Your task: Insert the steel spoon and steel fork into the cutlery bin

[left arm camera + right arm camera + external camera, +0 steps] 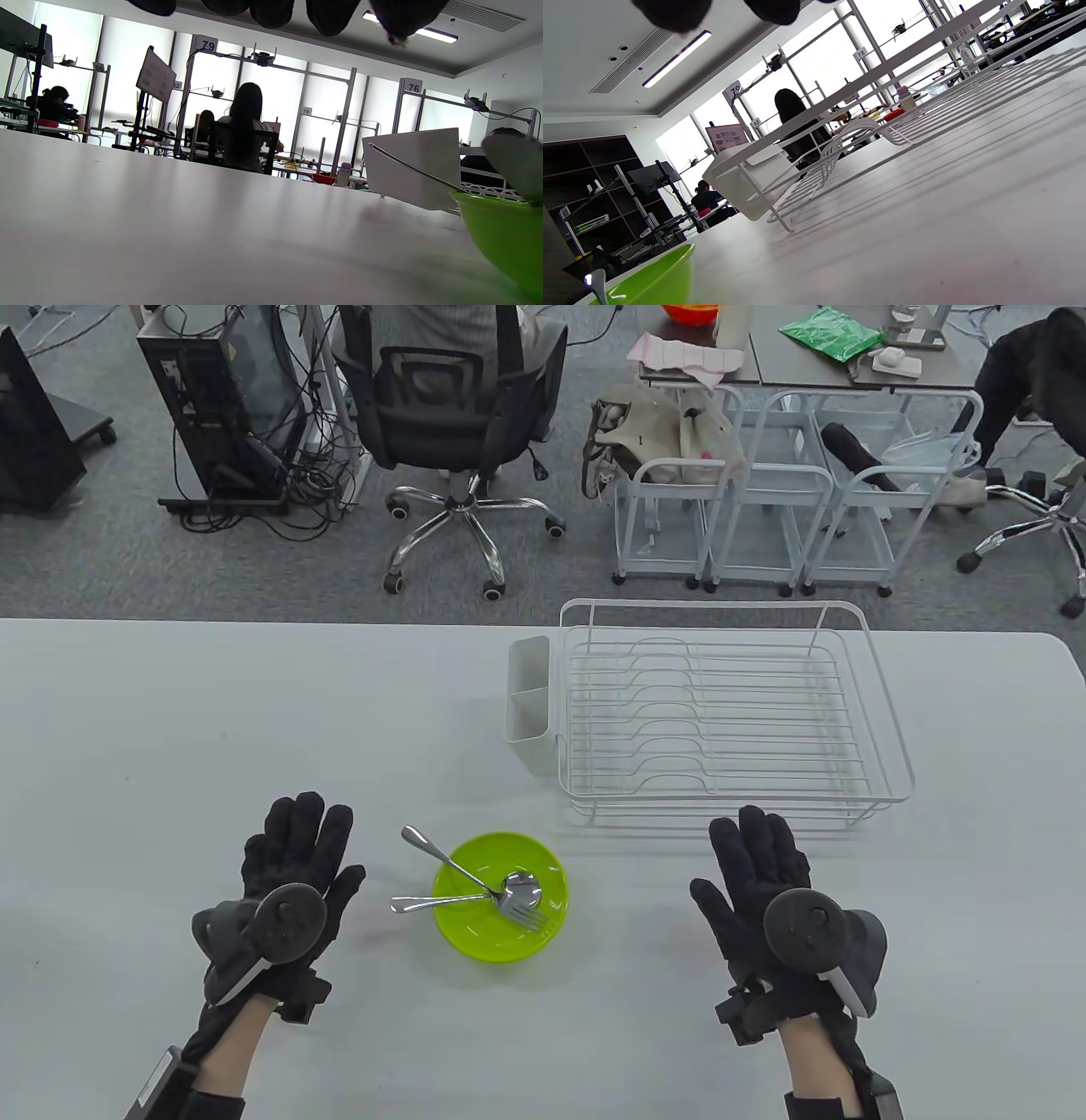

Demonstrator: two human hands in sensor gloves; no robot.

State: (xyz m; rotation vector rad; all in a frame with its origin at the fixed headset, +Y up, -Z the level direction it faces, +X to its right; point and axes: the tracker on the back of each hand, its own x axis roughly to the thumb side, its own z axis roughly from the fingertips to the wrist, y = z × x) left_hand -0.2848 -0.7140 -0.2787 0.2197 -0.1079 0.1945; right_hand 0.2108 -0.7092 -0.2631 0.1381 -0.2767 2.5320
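A steel fork point(475, 878) and a steel spoon point(509, 891) lie crossed in a lime green bowl point(475, 937), with their handles sticking out over its left rim. The white cutlery bin point(529, 704) hangs on the left end of a white wire dish rack point(730, 712). My left hand point(293, 857) lies flat and empty on the table, left of the bowl. My right hand point(759, 865) lies flat and empty to the right of the bowl, just in front of the rack. In the left wrist view the bowl point(500, 233), a handle point(411, 168) and the bin point(407, 156) show.
The white table point(212, 729) stretches to the left and front. Beyond its far edge stand an office chair point(458, 415), wire carts point(747, 492) and another desk. In the right wrist view the bin point(751, 178), the rack point(925, 123) and the bowl point(657, 275) show.
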